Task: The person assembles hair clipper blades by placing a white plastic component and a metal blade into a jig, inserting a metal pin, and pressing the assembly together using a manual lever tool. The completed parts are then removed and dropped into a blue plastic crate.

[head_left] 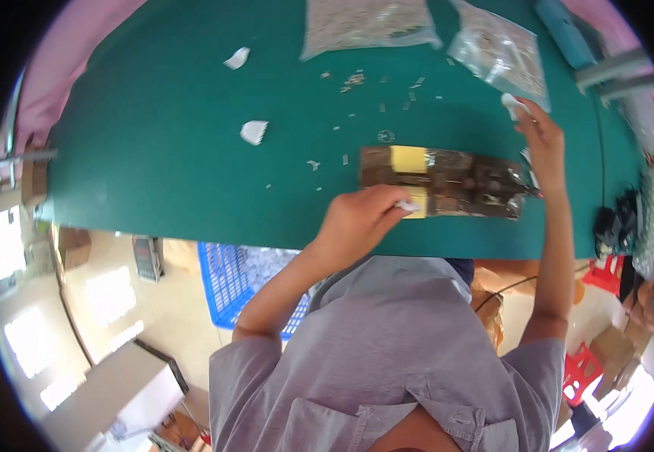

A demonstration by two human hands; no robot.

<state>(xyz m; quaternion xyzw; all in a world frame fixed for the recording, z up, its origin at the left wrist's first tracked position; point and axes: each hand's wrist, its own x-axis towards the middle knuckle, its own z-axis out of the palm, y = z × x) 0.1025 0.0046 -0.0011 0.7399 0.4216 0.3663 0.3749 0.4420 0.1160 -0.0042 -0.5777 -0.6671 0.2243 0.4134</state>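
My left hand [359, 224] is closed, its fingertips pinching a small white piece [407, 205] whose kind I cannot make out. It is over the near left part of a brown, tape-covered flat block [459, 177] with yellow patches [408, 159]. Farther right, my right hand [544, 143] grips a white, rounded piece [513, 104] between thumb and fingers, just beyond the block's right end. Two similar white pieces lie apart on the green table: one with a toothed edge [253, 132] and a curved one [237, 58].
Small chips [352, 81] are scattered on the green table [154, 151]. Two clear bags, a wide one [368, 26] and a smaller one [496, 45], lie at the far side. Below the front edge stands a blue basket [218, 282]. Dark cables [617, 222] sit at the right.
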